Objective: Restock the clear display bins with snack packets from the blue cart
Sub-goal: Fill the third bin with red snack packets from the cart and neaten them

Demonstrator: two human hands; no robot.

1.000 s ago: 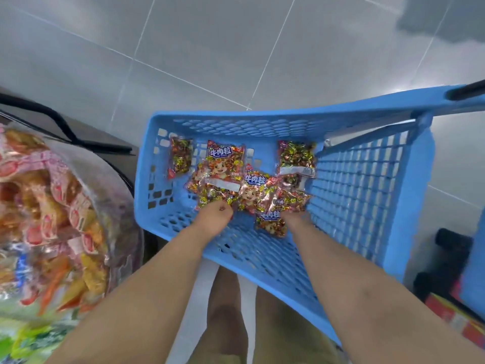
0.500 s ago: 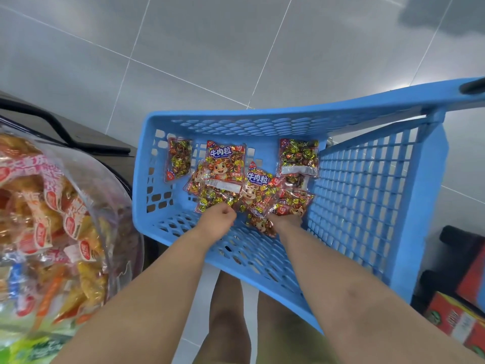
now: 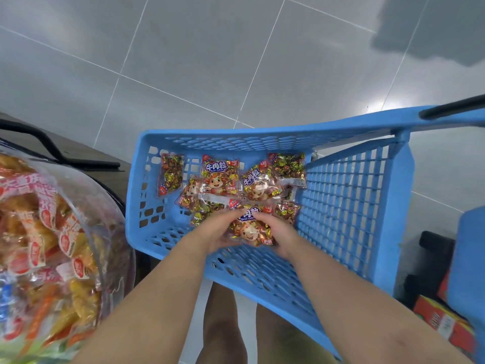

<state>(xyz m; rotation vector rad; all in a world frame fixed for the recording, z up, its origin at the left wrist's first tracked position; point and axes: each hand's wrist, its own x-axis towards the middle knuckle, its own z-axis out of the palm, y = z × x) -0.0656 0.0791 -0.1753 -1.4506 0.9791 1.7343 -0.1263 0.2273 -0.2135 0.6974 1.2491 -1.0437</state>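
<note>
**Both hands on one packet inside the blue cart**

The left hand [image 3: 217, 229] and the right hand [image 3: 279, 235] meet low in the cart [image 3: 349, 206], and between them they hold one snack packet [image 3: 250, 227]. The left fingers [image 3: 231, 215] curl over the packet's left edge and top; the right fingers [image 3: 265, 219] close on its right side, thumb across the front. The packet is clear plastic with a blue label and a cartoon figure, filled with small wrapped sweets in red and gold. It sits tilted slightly, nearer the person than the rest of the pile; whether it is clear of the cart floor I cannot tell.

More packets [image 3: 220, 177] of the same kind lie past the hands, overlapping one another across the middle of the cart. One packet [image 3: 170, 174] leans against the left wall, apart from the pile, and another [image 3: 288, 166] rests by the right wall.

The cart is perforated blue plastic with a dark grip [image 3: 451, 109] at the upper right. It stands on a grey tiled floor [image 3: 210, 61].

At the left edge is a clear bin [image 3: 105, 206] with a rounded wall, holding orange and yellow snack packs [image 3: 52, 245] with red-and-white labels. Behind it runs a black bar [image 3: 52, 148]. At the lower right lies a red box [image 3: 443, 321].
</note>
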